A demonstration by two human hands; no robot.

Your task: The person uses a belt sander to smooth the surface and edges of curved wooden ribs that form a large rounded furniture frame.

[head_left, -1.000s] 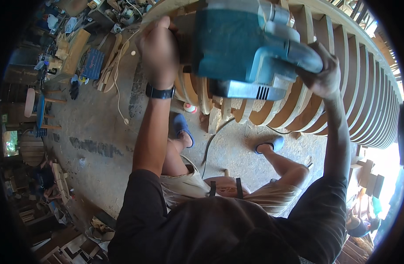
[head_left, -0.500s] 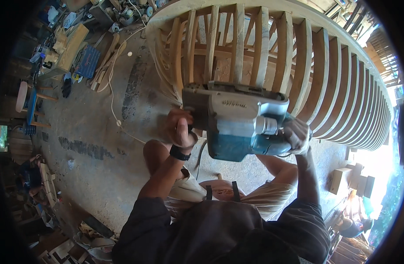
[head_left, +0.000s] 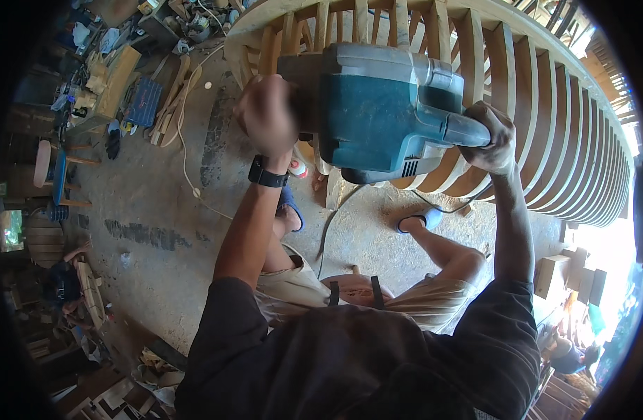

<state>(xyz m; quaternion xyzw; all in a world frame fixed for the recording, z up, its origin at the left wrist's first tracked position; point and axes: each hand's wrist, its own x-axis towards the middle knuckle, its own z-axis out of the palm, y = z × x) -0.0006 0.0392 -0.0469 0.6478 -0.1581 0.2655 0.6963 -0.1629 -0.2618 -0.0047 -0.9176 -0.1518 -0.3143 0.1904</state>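
Both my hands hold up a teal and grey belt sander (head_left: 367, 112) in front of a large curved wooden frame (head_left: 503, 77) with many slats. Around the sander's rear handle my right hand (head_left: 491, 136) is closed. My left hand (head_left: 267, 115), smeared by motion, is closed at the sander's front end, where a grip is hidden under it. The sander covers part of the slats, and whether it touches them I cannot tell. A dark power cord (head_left: 328, 227) hangs below the tool.
I sit on a low wooden stool (head_left: 355, 288), slippered feet apart on the dusty floor. A white cable (head_left: 184, 150) runs along the floor at left, near a blue case (head_left: 144, 100) and a small blue stool (head_left: 61, 175). Wooden blocks (head_left: 554, 275) stand at right. Other people are at both sides.
Both hands have raised the belt sander upward in the view, against the backdrop of the slats, and tipped it so more of its teal body shows. My arms are stretched farther out.
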